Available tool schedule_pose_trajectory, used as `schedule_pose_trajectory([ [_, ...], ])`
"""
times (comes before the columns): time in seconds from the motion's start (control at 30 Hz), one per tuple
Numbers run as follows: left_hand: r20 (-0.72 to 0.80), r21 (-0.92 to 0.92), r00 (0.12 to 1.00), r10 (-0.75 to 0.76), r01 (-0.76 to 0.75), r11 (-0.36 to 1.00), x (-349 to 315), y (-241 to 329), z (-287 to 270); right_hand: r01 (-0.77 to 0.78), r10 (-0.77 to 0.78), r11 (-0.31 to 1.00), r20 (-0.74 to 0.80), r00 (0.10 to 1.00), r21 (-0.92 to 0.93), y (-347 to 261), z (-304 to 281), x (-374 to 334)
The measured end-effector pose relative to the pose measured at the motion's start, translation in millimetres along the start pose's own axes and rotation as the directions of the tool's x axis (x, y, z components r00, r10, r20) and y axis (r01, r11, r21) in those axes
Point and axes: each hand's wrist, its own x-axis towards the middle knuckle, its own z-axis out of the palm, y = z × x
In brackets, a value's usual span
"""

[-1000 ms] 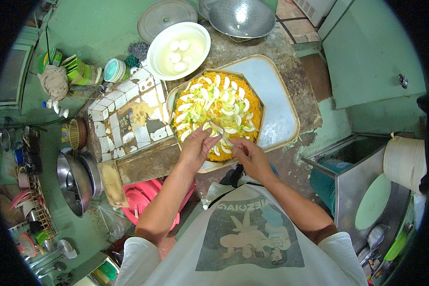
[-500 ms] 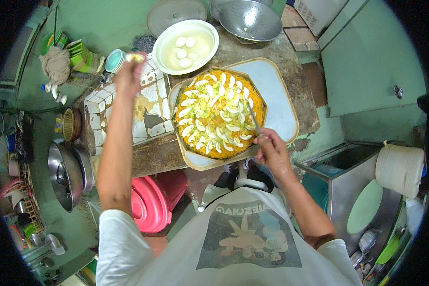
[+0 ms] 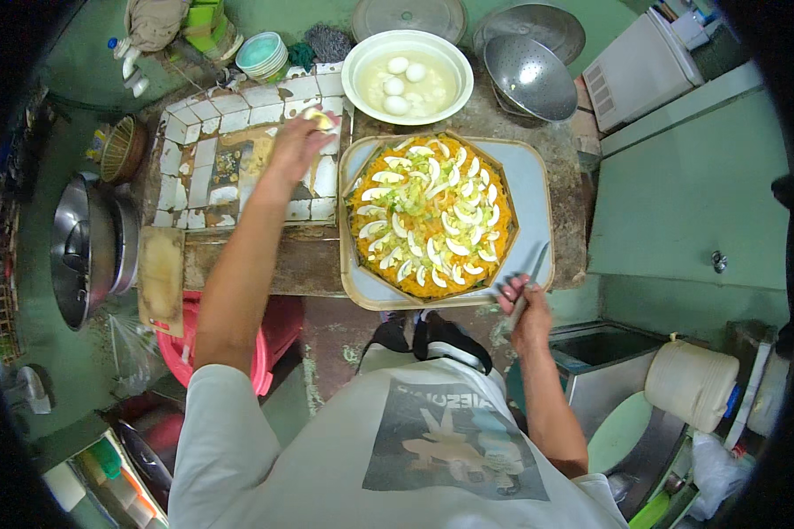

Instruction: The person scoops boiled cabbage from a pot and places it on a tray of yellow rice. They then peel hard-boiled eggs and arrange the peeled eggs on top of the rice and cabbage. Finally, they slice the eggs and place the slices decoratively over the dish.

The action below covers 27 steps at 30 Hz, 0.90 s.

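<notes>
The left hand point(image 3: 298, 141) grips a small pale peeled egg point(image 3: 318, 119) over the white-tiled sink point(image 3: 238, 154). The right hand point(image 3: 525, 304) clasps a slim metal knife point(image 3: 528, 280) beside the round orange noodle platter topped with egg wedges point(image 3: 430, 214). Garnishing seems underway; slicing that egg looks next, needing a steady blade.

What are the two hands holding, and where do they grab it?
The right hand grips a knife by its handle. The left hand pinches a small pale piece, maybe egg, at its fingertips.

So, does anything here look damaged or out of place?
Yes. The tiled sink under the left hand looks worn: its white tiles are stained brown and several seem chipped. The tray overhangs the counter edge slightly.
</notes>
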Motion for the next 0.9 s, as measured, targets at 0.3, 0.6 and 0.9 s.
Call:
schedule_pose_trajectory([
  [0.3, 0.171, 0.106, 0.981, -0.093, 0.075, 0.992, 21, -49, 50, 0.061, -0.058, 0.998, -0.098, 0.993, 0.028, 29, 40, -11],
  [0.6, 0.099, 0.278, 0.994, -0.034, 0.005, 0.960, -20, -55, 38, 0.179, -0.185, 0.971, -0.028, 0.982, -0.160, 5, 34, 36],
  [0.9, -0.281, -0.089, 0.959, -0.033, 0.009, 0.996, -230, -128, 28, 0.768, -0.421, 0.276, 0.645, 0.638, -0.578, -79, 157, 195],
])
